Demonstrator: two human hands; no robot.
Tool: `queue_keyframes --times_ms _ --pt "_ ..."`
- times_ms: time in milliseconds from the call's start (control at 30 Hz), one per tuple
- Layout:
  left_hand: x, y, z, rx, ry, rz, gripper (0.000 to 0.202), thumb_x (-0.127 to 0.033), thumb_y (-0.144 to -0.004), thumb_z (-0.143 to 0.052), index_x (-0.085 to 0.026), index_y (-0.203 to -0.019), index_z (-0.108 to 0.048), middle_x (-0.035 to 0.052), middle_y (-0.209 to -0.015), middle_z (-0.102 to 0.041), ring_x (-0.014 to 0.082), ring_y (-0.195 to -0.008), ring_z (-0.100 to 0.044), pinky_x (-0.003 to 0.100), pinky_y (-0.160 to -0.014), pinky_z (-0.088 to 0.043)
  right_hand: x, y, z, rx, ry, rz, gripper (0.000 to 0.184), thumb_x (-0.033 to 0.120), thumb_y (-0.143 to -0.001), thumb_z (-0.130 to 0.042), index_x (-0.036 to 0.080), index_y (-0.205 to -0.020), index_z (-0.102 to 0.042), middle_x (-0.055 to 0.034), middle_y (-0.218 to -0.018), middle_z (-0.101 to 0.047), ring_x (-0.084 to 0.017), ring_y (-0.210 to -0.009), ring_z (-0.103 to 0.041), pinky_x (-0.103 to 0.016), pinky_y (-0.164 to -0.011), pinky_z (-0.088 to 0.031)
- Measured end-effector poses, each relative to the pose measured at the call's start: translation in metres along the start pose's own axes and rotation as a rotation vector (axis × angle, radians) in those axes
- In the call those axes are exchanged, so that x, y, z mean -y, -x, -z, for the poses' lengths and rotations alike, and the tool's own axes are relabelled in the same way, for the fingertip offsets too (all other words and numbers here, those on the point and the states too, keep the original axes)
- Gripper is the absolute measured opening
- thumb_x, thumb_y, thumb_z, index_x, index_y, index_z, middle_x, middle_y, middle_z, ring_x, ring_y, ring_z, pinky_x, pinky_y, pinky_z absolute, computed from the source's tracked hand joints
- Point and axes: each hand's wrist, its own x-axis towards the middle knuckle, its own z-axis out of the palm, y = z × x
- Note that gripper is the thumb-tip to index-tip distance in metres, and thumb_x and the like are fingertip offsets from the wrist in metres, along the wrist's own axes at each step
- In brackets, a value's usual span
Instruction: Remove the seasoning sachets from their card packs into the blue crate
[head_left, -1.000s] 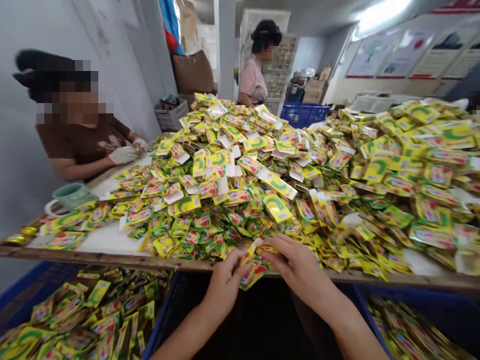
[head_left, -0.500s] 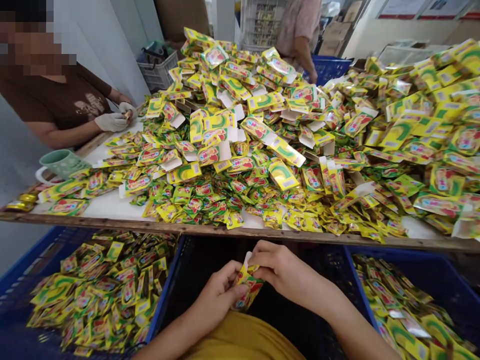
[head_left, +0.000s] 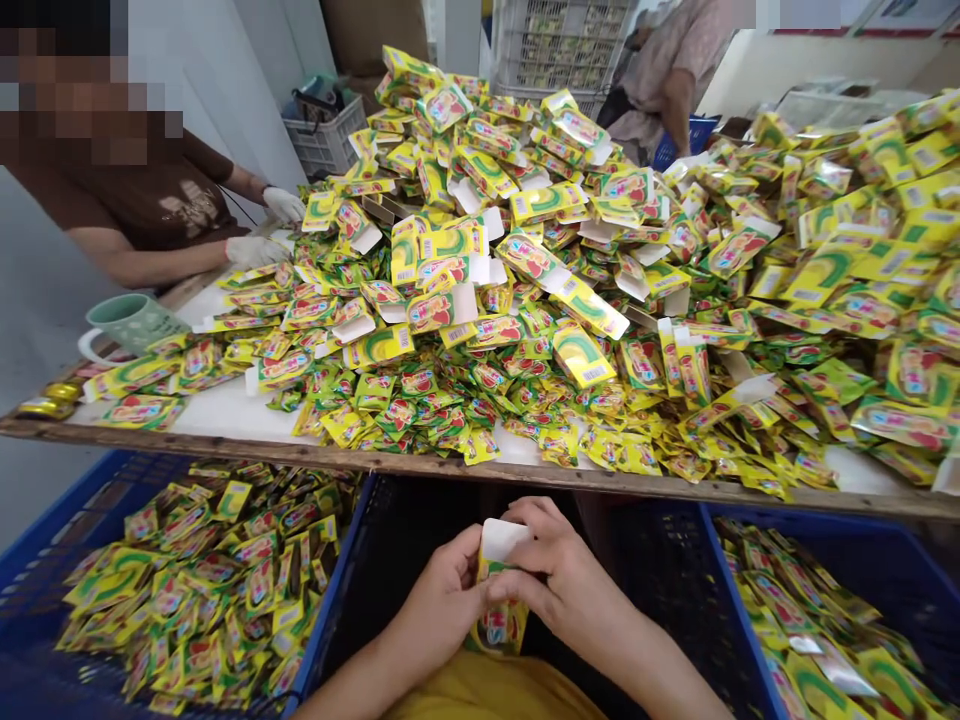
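Observation:
In front of my lap I hold a small yellow-and-green printed carton (head_left: 499,628), its white end flap (head_left: 501,540) standing up. My left hand (head_left: 442,590) grips the carton's left side, thumb across the front. My right hand (head_left: 555,565) closes on its right side, with the thumb over the front just below the flap and the fingers behind. Whatever lies inside the carton is hidden. Beyond my hands, on the table, rises a big heap of similar cartons (head_left: 585,355), many with white flaps open, mixed with small green and yellow sachets (head_left: 375,390).
Blue crates stand on my left (head_left: 330,620) and right (head_left: 739,640), both holding many cartons. The wooden table edge (head_left: 420,468) runs across ahead. A green mug (head_left: 139,322) sits at the left. A gloved co-worker (head_left: 172,200) is at the far left; another person (head_left: 675,70) stands behind the heap.
My right hand has shifted from the carton's top opening to its right side, thumb now on the front. The white flap shows more fully. The co-worker's gloved hands have moved apart toward the heap.

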Motion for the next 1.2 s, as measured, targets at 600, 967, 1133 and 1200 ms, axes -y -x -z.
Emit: queue_keyframes --times_ms 600,967,1133,1200 --pt "-0.014 -0.008 0.018 -0.234 -0.120 0.013 0.021 -0.034 -0.069 -0.076 -0.017 -0.081 -0.076 0.0072 -0.084 -0.073 0.0204 -0.082 -0.064 0.029 -0.077 -0.050 -0.008 0.000 -0.016 -0.294 -0.593 -0.290 0.023 0.042 -0.081 -0.066 0.022 -0.081 -0.078 -0.0070 -0.083 -0.069 -0.019 -0.080 -0.063 -0.030 -0.070 -0.051" --pt "-0.008 -0.011 0.018 -0.175 -0.390 -0.256 0.010 -0.026 -0.077 -0.070 -0.017 -0.075 -0.072 0.0043 -0.073 -0.068 0.0153 -0.069 -0.062 0.024 -0.064 -0.048 -0.012 0.006 -0.022 -0.351 -0.690 -0.364 0.019 0.037 -0.071 -0.077 0.018 -0.074 -0.075 -0.0045 -0.073 -0.069 -0.016 -0.068 -0.061 -0.026 -0.063 -0.049" --pt "-0.003 -0.006 0.022 -0.029 -0.502 -0.527 0.018 -0.012 -0.078 -0.069 -0.022 -0.093 -0.073 0.0070 -0.091 -0.071 0.0178 -0.083 -0.067 0.028 -0.074 -0.053 -0.009 0.022 -0.024 -0.366 -0.521 -0.179 0.010 0.027 -0.082 -0.067 0.020 -0.078 -0.073 -0.0056 -0.079 -0.069 -0.018 -0.076 -0.064 -0.028 -0.068 -0.050" --pt "-0.003 -0.007 0.021 0.013 -0.496 -0.551 0.022 -0.009 -0.077 -0.070 -0.023 -0.095 -0.072 0.0066 -0.091 -0.071 0.0171 -0.082 -0.067 0.028 -0.073 -0.054 -0.008 0.027 -0.023 -0.371 -0.438 -0.107 0.010 0.023 -0.085 -0.063 0.020 -0.082 -0.072 -0.0059 -0.082 -0.069 -0.017 -0.079 -0.064 -0.028 -0.070 -0.050"
